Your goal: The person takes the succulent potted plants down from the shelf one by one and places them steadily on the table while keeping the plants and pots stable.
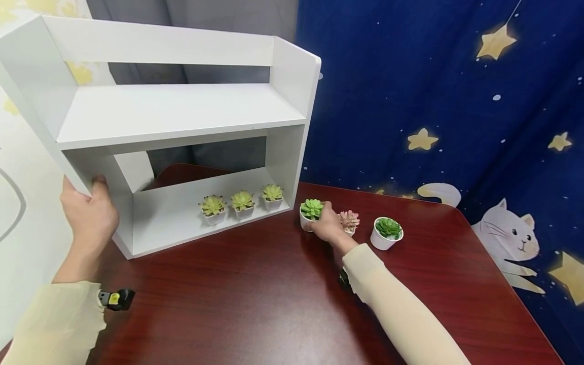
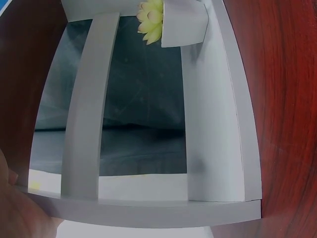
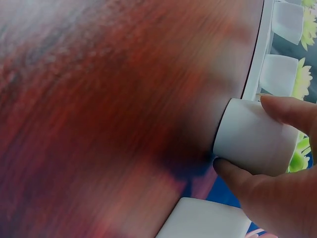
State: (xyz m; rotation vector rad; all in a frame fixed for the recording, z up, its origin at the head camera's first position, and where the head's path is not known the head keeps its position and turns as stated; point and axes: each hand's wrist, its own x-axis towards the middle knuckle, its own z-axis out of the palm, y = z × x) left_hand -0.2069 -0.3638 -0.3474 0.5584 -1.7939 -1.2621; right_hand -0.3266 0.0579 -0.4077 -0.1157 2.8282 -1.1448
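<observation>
A white two-tier shelf (image 1: pixel 191 109) stands at the back left of the dark red table. My left hand (image 1: pixel 91 210) grips its left side panel, thumb on the inner face. My right hand (image 1: pixel 329 223) pinches a white round pot with a bright green succulent (image 1: pixel 312 209) between thumb and fingers, just right of the shelf; the right wrist view shows the white pot (image 3: pixel 255 136) between them. On the lower board sit three square-potted yellow-green succulents (image 1: pixel 243 204). Partly behind my right hand is a pink succulent (image 1: pixel 350 221), and further right a dark green succulent (image 1: pixel 388 233) in a white pot.
The table (image 1: pixel 255 299) runs forward and right of the shelf. Behind it hang a blue curtain (image 1: pixel 365 111) with stars and a cat, and a grey curtain (image 1: pixel 237 15). A pale wall covering (image 1: pixel 27 243) lies to the left.
</observation>
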